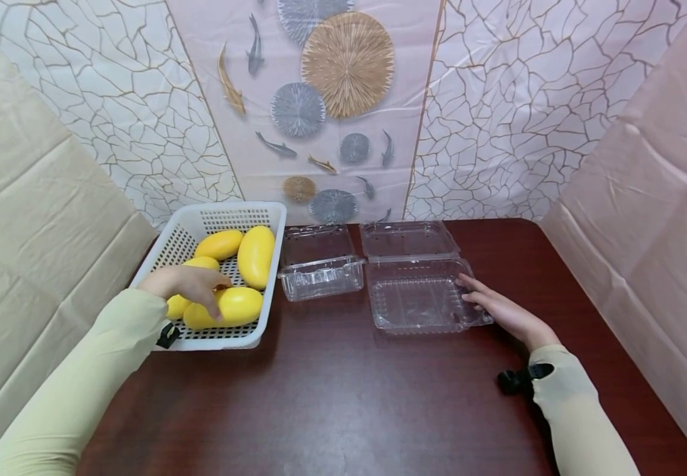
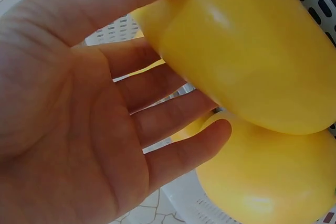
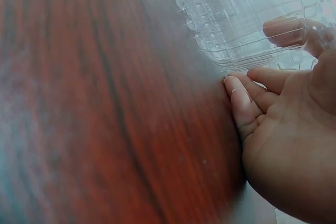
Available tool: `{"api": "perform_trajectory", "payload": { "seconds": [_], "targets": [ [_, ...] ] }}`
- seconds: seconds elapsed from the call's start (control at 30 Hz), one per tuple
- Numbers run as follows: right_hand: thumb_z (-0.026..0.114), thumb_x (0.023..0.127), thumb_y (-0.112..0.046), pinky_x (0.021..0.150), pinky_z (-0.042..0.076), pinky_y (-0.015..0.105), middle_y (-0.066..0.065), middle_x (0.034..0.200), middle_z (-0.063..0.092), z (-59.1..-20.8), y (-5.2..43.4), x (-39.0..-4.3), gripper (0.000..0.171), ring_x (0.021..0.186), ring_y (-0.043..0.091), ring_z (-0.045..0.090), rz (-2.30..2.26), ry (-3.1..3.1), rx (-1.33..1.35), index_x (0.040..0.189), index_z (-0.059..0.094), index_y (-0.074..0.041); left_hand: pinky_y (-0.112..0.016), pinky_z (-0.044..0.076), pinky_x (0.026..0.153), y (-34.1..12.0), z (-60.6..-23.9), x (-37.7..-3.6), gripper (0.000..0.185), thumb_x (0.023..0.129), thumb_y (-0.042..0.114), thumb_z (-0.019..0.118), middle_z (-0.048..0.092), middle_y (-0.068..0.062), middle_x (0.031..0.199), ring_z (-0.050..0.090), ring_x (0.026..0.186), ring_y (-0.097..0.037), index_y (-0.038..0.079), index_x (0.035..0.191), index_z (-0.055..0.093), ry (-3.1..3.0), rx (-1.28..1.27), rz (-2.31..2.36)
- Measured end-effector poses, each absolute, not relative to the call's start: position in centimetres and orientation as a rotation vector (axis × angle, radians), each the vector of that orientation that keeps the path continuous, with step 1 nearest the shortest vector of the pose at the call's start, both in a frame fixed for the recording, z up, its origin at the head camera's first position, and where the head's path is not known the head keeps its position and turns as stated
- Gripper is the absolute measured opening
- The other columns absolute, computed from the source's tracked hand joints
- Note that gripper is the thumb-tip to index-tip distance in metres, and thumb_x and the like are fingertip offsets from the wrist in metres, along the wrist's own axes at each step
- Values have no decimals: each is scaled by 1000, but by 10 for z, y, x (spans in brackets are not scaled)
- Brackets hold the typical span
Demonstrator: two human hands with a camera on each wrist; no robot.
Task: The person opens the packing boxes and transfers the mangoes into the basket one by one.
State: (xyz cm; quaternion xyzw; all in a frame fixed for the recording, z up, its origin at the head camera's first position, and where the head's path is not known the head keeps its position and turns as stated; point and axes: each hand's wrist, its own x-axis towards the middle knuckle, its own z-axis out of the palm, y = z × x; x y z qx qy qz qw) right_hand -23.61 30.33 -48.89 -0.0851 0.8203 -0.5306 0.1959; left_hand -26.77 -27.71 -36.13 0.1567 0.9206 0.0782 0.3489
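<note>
In the head view my left hand (image 1: pixel 191 285) reaches into a white plastic basket (image 1: pixel 260 340) at the left. It holds a yellow mango (image 1: pixel 239 306), thumb on the near side and fingers on the far side. The left wrist view shows this mango (image 2: pixel 247 51) between thumb and fingers, with another mango (image 2: pixel 273 171) beside it. My right hand (image 1: pixel 506 314) grips the right edge of an opened clear plastic clamshell box (image 1: pixel 414 304). In the right wrist view one digit shows through the clear wall (image 3: pixel 247 35), while other fingers stay outside.
More mangoes (image 1: pixel 256 256) lie in the basket. A second opened clear clamshell box (image 1: pixel 322 277) stands between the basket and the held box. All rest on a dark red-brown table (image 1: pixel 343 396), with patterned cloth walls (image 1: pixel 486 119) behind and at the sides.
</note>
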Motion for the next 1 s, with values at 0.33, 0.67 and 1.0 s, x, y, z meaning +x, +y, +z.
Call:
{"api": "perform_trajectory", "payload": {
  "seconds": [0.33, 0.67, 1.0],
  "targets": [
    [42, 108, -24, 112, 17, 63, 25, 166, 5, -489, 303, -237, 67, 148, 46, 12, -1492, 2303, -265, 162, 7, -4, -57, 39, 106, -279, -356, -271, 78, 83, 22, 82, 52, -27, 140, 47, 129, -43, -2, 147, 46, 2450, 461, 272],
    [41, 109, -24, 112, 19, 61, 24, 166, 6, -489, 302, -239, 66, 148, 45, 13, -1487, 2305, -269, 162, 7, -4, -59, 37, 107, -277, -354, -277, 70, 88, 11, 75, 48, -30, 143, 43, 132, -47, -2, 150, 43, 2476, 441, 305],
    [43, 108, -30, 113, 12, 66, 23, 166, 3, -486, 302, -234, 70, 149, 47, 9, -1466, 2290, -246, 162, 5, -6, -60, 36, 107, -281, -352, -282, 70, 90, 14, 74, 47, -30, 144, 40, 134, -47, 1, 151, 43, 2435, 418, 331]
  ]
}}
